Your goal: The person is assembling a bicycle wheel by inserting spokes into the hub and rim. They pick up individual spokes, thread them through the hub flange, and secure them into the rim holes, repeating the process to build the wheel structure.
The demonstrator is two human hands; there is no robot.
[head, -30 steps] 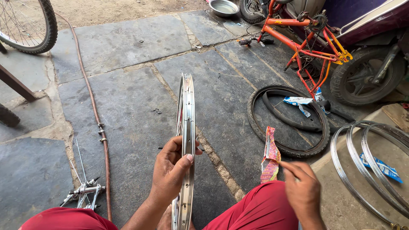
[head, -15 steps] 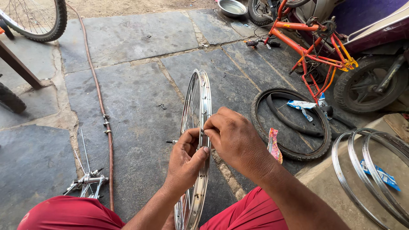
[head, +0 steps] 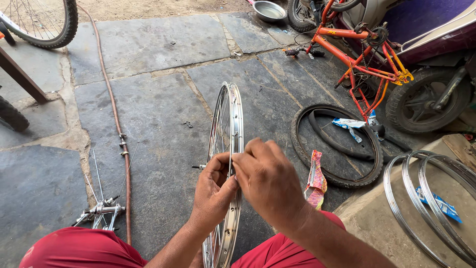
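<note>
A shiny spoked bicycle wheel rim (head: 233, 119) stands upright on edge between my knees, which are in red trousers. My left hand (head: 214, 193) grips the rim from the left at mid-height. My right hand (head: 267, 181) is closed over the rim's edge just to the right, fingertips pinched against it where the two hands meet. Whatever small part my fingers pinch is hidden. A hub axle end (head: 198, 167) sticks out to the left of the wheel.
A black tyre with an inner tube (head: 337, 146) lies on the stone floor at right, a crumpled wrapper (head: 315, 178) beside it. Bare rims (head: 426, 198) lie on a slab. Orange bike frame (head: 362, 59), scooter wheel (head: 426, 99), hose (head: 116, 124), hub with spokes (head: 101, 211).
My right hand came over from beside my right knee, near the wrapper, to the rim and now pinches its edge. My left hand has stayed gripping the rim.
</note>
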